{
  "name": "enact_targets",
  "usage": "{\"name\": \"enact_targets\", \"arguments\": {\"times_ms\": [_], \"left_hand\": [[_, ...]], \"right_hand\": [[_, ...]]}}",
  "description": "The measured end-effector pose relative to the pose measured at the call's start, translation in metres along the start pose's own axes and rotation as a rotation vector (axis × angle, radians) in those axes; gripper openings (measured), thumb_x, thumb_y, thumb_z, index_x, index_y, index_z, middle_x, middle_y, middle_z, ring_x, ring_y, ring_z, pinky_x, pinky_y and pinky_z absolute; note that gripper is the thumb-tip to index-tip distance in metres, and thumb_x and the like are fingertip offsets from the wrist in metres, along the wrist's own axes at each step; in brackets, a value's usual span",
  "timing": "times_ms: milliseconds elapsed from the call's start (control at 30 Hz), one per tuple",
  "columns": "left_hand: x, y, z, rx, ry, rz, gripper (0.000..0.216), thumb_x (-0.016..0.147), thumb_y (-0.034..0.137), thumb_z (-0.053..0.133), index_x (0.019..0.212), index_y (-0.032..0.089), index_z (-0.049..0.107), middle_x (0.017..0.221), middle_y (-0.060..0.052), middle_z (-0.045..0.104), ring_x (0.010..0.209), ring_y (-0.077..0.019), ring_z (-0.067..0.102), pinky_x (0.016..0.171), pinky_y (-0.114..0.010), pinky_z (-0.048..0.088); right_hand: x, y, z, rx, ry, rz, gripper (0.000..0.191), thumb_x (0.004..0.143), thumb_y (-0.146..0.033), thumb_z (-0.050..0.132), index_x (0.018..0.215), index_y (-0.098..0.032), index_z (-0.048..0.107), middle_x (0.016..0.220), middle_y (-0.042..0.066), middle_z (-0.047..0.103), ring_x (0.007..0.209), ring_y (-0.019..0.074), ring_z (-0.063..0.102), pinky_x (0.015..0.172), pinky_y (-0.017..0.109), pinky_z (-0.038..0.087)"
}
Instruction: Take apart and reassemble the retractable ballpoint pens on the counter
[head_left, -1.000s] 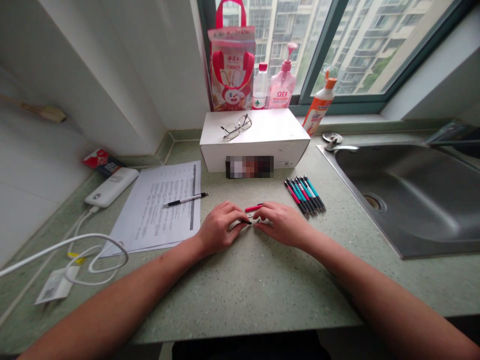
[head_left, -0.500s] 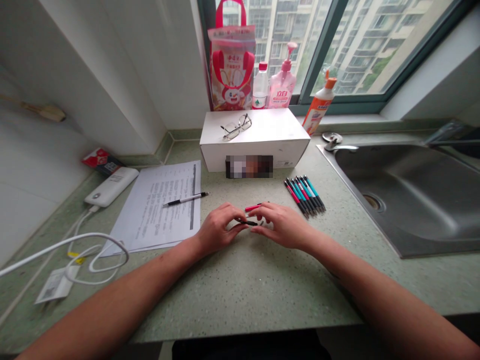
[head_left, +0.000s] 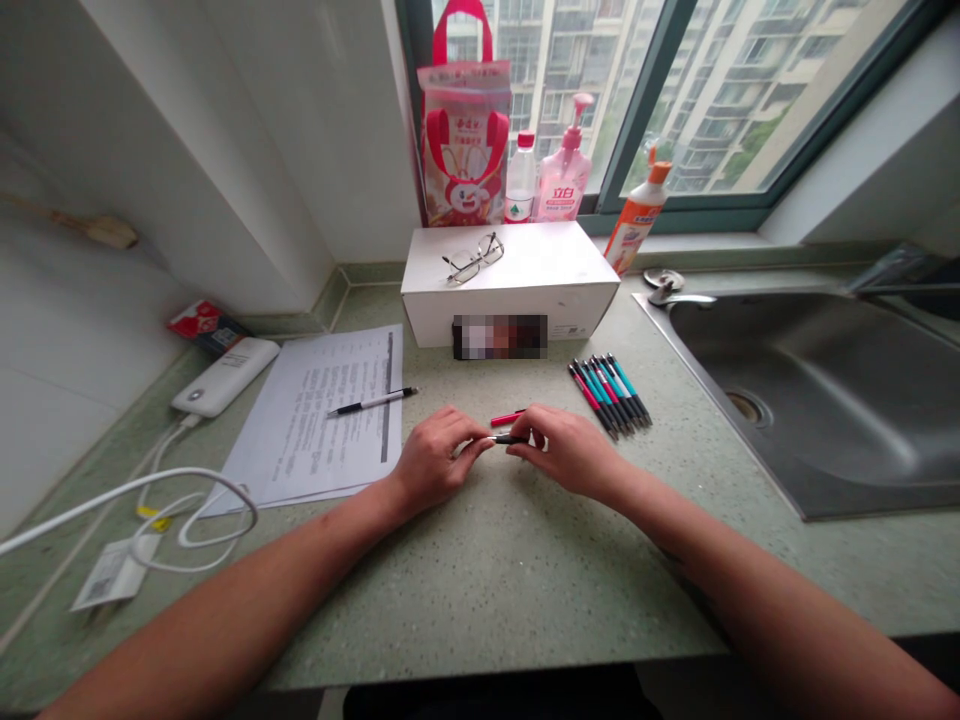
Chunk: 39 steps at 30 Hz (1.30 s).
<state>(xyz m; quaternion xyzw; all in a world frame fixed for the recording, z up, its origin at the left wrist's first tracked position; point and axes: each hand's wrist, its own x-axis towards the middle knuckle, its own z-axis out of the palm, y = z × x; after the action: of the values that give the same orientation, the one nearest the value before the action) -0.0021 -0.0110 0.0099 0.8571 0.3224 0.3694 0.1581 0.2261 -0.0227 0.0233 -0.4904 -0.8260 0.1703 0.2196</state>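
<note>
My left hand (head_left: 444, 455) is closed in a pinch, its thumb and index fingertip on the pale, thin end of a small pen part (head_left: 508, 439). My right hand (head_left: 566, 446) pinches the black end of that same part, thumb below and fingers above. The part lies roughly level between the two hands, just over the counter; its ends are hidden by the fingertips. Right behind it on the counter is a red pen barrel (head_left: 505, 419), partly covered by my right fingers. To the right of that hand, several red and teal pens (head_left: 609, 395) with black grips lie side by side.
A white and black pen (head_left: 373, 402) rests across printed sheets (head_left: 300, 430) on the left. Behind stands a white box (head_left: 517, 265) with glasses (head_left: 474, 260) on top. A power bank (head_left: 226, 377) with a white cable lies far left; a steel sink (head_left: 817, 380) is at right.
My right fingers, apart beside the pen part before, have closed on its black end. The part has shifted slightly right and shows a pale end at my left fingertips.
</note>
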Motion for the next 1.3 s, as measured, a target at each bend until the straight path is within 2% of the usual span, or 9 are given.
{"name": "enact_targets", "arguments": {"times_ms": [167,333,467,633,800,967,1033,1133,1300], "left_hand": [[0.0002,0.0021,-0.0006,-0.028,0.010,-0.016,0.011,0.096,0.024,0.061,0.090,0.019,0.069,0.081,-0.005,0.071,0.077,-0.0192,0.063,0.072,-0.034,0.050],[0.0002,0.0014,-0.0007,-0.036,0.020,-0.016,0.010,0.096,0.023,0.061,0.090,0.019,0.067,0.080,-0.005,0.070,0.077,-0.0188,0.062,0.072,-0.033,0.050],[0.0001,0.0018,-0.0009,-0.048,0.031,-0.013,0.008,0.096,0.022,0.061,0.092,0.019,0.067,0.082,-0.005,0.071,0.078,-0.0188,0.063,0.073,-0.033,0.050],[0.0000,0.0027,-0.0010,-0.060,0.025,-0.005,0.007,0.096,0.021,0.061,0.092,0.019,0.068,0.082,-0.005,0.071,0.077,-0.0188,0.063,0.072,-0.033,0.050],[0.0002,0.0028,-0.0005,-0.098,0.022,-0.055,0.007,0.094,0.021,0.063,0.089,0.019,0.067,0.080,-0.004,0.069,0.075,-0.0182,0.062,0.071,-0.032,0.050],[-0.0001,0.0018,-0.0003,-0.124,0.026,-0.081,0.007,0.094,0.020,0.062,0.090,0.018,0.067,0.081,-0.004,0.069,0.075,-0.0178,0.062,0.071,-0.032,0.049],[-0.0002,0.0019,-0.0003,-0.114,0.024,-0.080,0.008,0.094,0.020,0.062,0.090,0.018,0.068,0.081,-0.005,0.069,0.076,-0.0179,0.062,0.072,-0.032,0.049],[-0.0005,0.0023,-0.0001,-0.101,0.012,-0.074,0.008,0.094,0.020,0.062,0.090,0.018,0.068,0.081,-0.004,0.069,0.075,-0.0180,0.062,0.071,-0.032,0.049],[-0.0008,0.0035,-0.0001,-0.101,0.008,-0.099,0.009,0.094,0.020,0.062,0.088,0.017,0.067,0.081,-0.004,0.068,0.075,-0.0177,0.061,0.071,-0.032,0.048]], "right_hand": [[0.0007,-0.0026,-0.0023,0.083,-0.057,-0.002,0.022,0.096,-0.036,0.062,0.114,-0.025,0.068,0.098,0.003,0.075,0.075,0.0158,0.068,0.069,0.029,0.047],[0.0008,-0.0030,-0.0036,0.154,-0.022,-0.015,0.016,0.098,-0.031,0.058,0.098,-0.022,0.072,0.095,0.005,0.075,0.079,0.0164,0.067,0.071,0.029,0.049],[0.0013,-0.0046,-0.0041,0.213,-0.046,0.018,0.027,0.092,-0.032,0.068,0.116,-0.021,0.068,0.095,0.004,0.073,0.069,0.0142,0.064,0.068,0.029,0.050],[0.0022,-0.0048,-0.0014,0.245,-0.076,-0.023,0.015,0.097,-0.027,0.059,0.100,-0.022,0.073,0.105,0.006,0.075,0.087,0.0174,0.068,0.078,0.031,0.051],[-0.0002,-0.0057,0.0003,0.212,0.018,0.006,0.010,0.091,-0.026,0.069,0.099,-0.020,0.069,0.097,0.005,0.072,0.072,0.0146,0.063,0.068,0.029,0.048],[0.0000,-0.0074,0.0002,0.253,-0.076,0.064,0.029,0.091,-0.031,0.069,0.118,-0.021,0.065,0.099,0.005,0.073,0.074,0.0155,0.065,0.071,0.030,0.049],[0.0004,-0.0075,0.0002,0.275,-0.102,0.051,0.024,0.096,-0.032,0.062,0.118,-0.023,0.066,0.104,0.005,0.074,0.081,0.0169,0.067,0.075,0.032,0.050],[-0.0002,-0.0076,0.0004,0.269,-0.050,-0.004,0.014,0.098,-0.028,0.059,0.106,-0.023,0.070,0.109,0.006,0.074,0.090,0.0181,0.067,0.080,0.032,0.050],[-0.0024,-0.0077,0.0025,0.197,0.058,-0.063,0.009,0.094,-0.025,0.065,0.102,-0.021,0.067,0.098,0.004,0.069,0.078,0.0156,0.063,0.072,0.030,0.048]]}}
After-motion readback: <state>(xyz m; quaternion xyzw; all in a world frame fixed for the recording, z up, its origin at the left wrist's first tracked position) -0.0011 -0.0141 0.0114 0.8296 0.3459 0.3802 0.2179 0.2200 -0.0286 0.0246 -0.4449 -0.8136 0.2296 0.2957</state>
